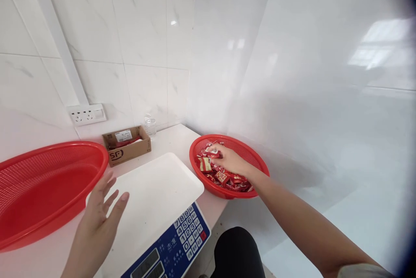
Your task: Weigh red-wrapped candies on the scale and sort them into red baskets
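My right hand (229, 159) reaches into a round red mesh basket (256, 158) at the table's right corner. Its fingers close on a small red packet (212, 152) among several red and white packets (224, 178) piled inside. My left hand (100, 215) hovers open, fingers spread, above the left edge of a white scale tray (162, 191) and beside a large red mesh basket (48, 182). It holds nothing.
The scale's blue keypad panel (182, 237) faces me at the table's front edge. A small open cardboard box (127, 143) and a clear plastic bottle (150, 124) stand against the tiled wall. A wall socket (87, 114) sits above them. My dark-clothed knee (237, 252) shows below the table.
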The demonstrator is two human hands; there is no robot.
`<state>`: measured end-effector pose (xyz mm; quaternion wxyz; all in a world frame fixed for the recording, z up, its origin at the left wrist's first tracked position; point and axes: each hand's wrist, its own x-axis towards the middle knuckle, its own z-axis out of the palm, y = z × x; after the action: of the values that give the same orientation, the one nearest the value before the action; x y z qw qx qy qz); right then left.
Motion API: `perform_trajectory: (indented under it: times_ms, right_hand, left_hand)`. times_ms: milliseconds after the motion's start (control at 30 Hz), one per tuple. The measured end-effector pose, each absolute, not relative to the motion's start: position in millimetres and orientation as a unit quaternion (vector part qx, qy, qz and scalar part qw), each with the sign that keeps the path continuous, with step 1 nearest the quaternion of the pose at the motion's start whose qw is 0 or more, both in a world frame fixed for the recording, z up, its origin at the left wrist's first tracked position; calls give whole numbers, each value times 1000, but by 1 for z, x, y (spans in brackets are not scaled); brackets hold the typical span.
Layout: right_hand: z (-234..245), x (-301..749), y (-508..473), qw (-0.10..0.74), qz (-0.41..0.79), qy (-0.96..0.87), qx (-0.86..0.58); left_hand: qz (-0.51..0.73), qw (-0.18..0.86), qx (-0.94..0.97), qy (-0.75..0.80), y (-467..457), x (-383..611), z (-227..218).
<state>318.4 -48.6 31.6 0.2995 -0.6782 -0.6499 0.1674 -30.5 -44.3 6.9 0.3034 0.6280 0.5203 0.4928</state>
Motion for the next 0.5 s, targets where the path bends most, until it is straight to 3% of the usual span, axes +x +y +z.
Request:
perform_trajectory:
  times_ms: [100,267,500]
  right_hand:
    - [33,270,-48,302,213,-714,-594]
    - [31,215,-48,220,267,-776,-528]
    - [35,271,-39,215,195,-708,-645]
  left_hand:
    - [454,314,645,529,-45,-26,3]
    - [356,261,725,529,-46,-25,-1]
    - [296,205,787,500,-40,-39,-5]
